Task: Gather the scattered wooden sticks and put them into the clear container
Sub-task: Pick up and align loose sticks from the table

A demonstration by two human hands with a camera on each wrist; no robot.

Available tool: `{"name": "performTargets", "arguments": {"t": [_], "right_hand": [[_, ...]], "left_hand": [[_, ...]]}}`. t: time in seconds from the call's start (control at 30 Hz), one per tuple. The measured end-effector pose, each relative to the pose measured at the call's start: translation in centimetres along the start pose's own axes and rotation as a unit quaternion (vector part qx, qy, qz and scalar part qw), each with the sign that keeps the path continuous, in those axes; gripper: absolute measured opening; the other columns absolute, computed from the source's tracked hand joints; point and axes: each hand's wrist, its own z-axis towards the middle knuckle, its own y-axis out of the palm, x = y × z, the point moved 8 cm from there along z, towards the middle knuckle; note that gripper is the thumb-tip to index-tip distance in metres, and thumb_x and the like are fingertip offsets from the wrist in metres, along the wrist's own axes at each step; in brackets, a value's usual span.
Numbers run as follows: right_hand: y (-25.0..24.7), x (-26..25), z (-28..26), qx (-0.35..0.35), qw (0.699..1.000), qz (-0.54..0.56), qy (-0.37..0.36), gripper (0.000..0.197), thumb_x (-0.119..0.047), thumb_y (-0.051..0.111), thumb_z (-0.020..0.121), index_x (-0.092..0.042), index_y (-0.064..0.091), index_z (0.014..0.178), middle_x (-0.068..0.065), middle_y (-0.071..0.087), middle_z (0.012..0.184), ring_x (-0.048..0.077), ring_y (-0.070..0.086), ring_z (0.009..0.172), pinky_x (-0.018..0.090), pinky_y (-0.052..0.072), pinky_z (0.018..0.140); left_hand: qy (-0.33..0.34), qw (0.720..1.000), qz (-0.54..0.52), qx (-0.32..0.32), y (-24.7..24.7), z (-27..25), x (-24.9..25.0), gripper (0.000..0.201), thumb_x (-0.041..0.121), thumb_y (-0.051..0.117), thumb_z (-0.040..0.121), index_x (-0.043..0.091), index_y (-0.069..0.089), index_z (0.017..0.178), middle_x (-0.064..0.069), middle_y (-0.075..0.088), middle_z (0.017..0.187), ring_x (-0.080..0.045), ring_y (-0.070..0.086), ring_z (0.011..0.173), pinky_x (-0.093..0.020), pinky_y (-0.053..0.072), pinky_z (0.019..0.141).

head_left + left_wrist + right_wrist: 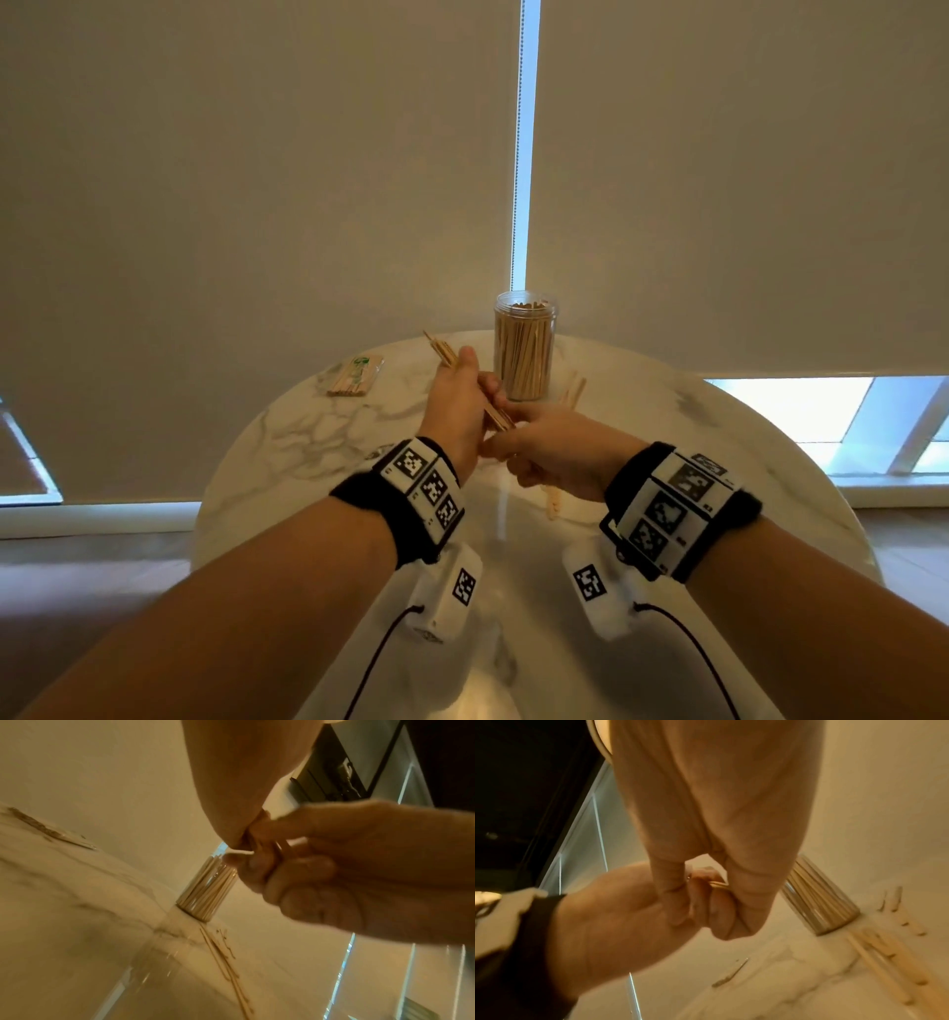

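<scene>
1. On the round marble-patterned table (287, 437), at its far left, lies a flat packet of sticks (355, 376) in clear wrap with a green mark; its print is too small to read.
2. Right of it, the left hand (457, 395) is curled round a bundle of thin, pale wooden sticks (445, 354), whose ends poke out beyond the thumb and slant down toward the other hand.
3. Just behind the hands stands the jar (525, 345), a clear ribbed plastic cylinder, lid off, packed with upright sticks.
4. The right hand (552, 452) meets the left, its fingers closed on the lower end of the same bundle; both wrist views are blurred, so the exact pinch is hard to make out.
5. Loose sticks (574, 391) lie on the table right of the jar, partly hidden behind the right hand; a few more (553, 506) show beneath it.
</scene>
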Motion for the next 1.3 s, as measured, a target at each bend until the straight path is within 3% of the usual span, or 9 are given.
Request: {"name": "performTargets", "arguments": {"t": [0.2, 0.3, 0.4, 0.53, 0.63, 0.8, 1.0, 1.13, 1.3], "right_hand": [[-1.1, -1.2, -0.1, 0.097, 0.962, -0.254, -0.028, 0.033, -0.039, 0.051, 0.099, -0.009, 0.065, 0.103, 0.009, 0.064, 0.084, 0.012, 0.047, 0.054, 0.025, 0.041, 0.049], [-1.1, -2.4, -0.7, 0.111, 0.928, -0.341, -0.100, 0.036, -0.033, 0.040, 0.105, -0.008, 0.066, 0.104, 0.005, 0.060, 0.075, 0.012, 0.049, 0.056, 0.028, 0.044, 0.056], [-2.3, -1.3, -0.5, 0.129, 0.920, -0.365, -0.053, 0.041, -0.039, 0.040, 0.103, -0.008, 0.057, 0.081, 0.004, 0.054, 0.069, 0.017, 0.048, 0.059, 0.036, 0.044, 0.062], [-2.9, -0.7, -0.9, 0.130, 0.911, -0.390, -0.018, 0.038, -0.038, 0.043, 0.102, -0.015, 0.055, 0.075, 0.002, 0.053, 0.067, 0.018, 0.050, 0.061, 0.032, 0.043, 0.063], [-3.2, -1.3, -0.9, 0.149, 0.909, -0.388, -0.027, 0.035, -0.035, 0.050, 0.099, -0.016, 0.053, 0.070, 0.001, 0.055, 0.066, 0.016, 0.052, 0.060, 0.030, 0.043, 0.060], [-4.4, -1.3, -1.2, 0.183, 0.899, -0.398, -0.021, 0.035, -0.037, 0.059, 0.095, -0.019, 0.055, 0.065, -0.002, 0.057, 0.062, 0.012, 0.050, 0.053, 0.025, 0.042, 0.055], [-4.8, -0.9, -1.0, 0.170, 0.878, -0.447, -0.005, 0.028, -0.043, 0.067, 0.090, -0.022, 0.057, 0.075, -0.003, 0.054, 0.066, 0.014, 0.053, 0.061, 0.025, 0.038, 0.054], [-5.0, -0.9, -0.7, 0.163, 0.863, -0.478, 0.022, 0.037, -0.051, 0.075, 0.082, -0.016, 0.062, 0.083, -0.002, 0.057, 0.071, 0.012, 0.052, 0.062, 0.024, 0.040, 0.056], [-6.1, -2.4, -1.3, 0.191, 0.859, -0.474, -0.031, 0.032, -0.035, 0.077, 0.084, -0.033, 0.047, 0.071, -0.011, 0.053, 0.071, 0.002, 0.048, 0.063, 0.018, 0.033, 0.053]], "left_hand": [[0.019, 0.995, 0.081, -0.051, 1.4, -2.0, 0.0, 0.024, 0.037, 0.032, 0.107, 0.022, 0.050, 0.102, -0.008, 0.076, 0.099, -0.025, 0.071, 0.085, -0.019, 0.054, 0.047], [0.002, 0.996, 0.072, -0.057, 1.4, -1.1, -0.2, 0.018, 0.026, 0.050, 0.102, 0.010, 0.052, 0.110, -0.013, 0.076, 0.099, -0.027, 0.073, 0.096, -0.035, 0.060, 0.077], [0.031, 0.999, 0.035, -0.011, 0.5, 0.5, 1.7, 0.047, 0.034, 0.068, 0.090, 0.015, 0.045, 0.126, -0.009, 0.074, 0.106, -0.026, 0.073, 0.094, -0.046, 0.058, 0.087], [0.033, 0.999, 0.002, 0.017, -0.3, 1.4, 4.7, 0.052, 0.065, 0.043, 0.094, 0.022, 0.057, 0.119, -0.008, 0.073, 0.105, -0.026, 0.073, 0.093, -0.044, 0.057, 0.086], [0.004, 0.994, 0.107, -0.017, 1.1, 1.3, 3.7, 0.060, 0.048, 0.025, 0.105, 0.006, 0.067, 0.102, -0.013, 0.075, 0.098, -0.023, 0.072, 0.080, -0.036, 0.059, 0.076], [-0.027, 0.975, 0.219, -0.035, 1.6, 1.0, 1.4, 0.050, 0.036, 0.033, 0.107, -0.002, 0.066, 0.100, -0.018, 0.074, 0.094, -0.023, 0.071, 0.072, -0.028, 0.058, 0.057], [0.048, 0.838, 0.538, -0.071, 1.1, 1.2, 0.9, 0.049, 0.056, 0.049, 0.095, 0.016, 0.071, 0.076, 0.001, 0.073, 0.065, -0.009, 0.054, 0.046, -0.022, 0.042, 0.051], [-0.007, 0.904, 0.407, -0.128, 1.4, 1.9, -0.4, 0.034, 0.040, 0.069, 0.089, 0.008, 0.071, 0.080, -0.008, 0.067, 0.065, -0.013, 0.054, 0.049, -0.022, 0.044, 0.047], [0.006, 0.919, 0.363, -0.152, 1.9, 2.2, -0.8, 0.038, 0.037, 0.075, 0.086, 0.000, 0.072, 0.088, -0.010, 0.070, 0.069, -0.009, 0.051, 0.046, -0.018, 0.042, 0.044]]}}
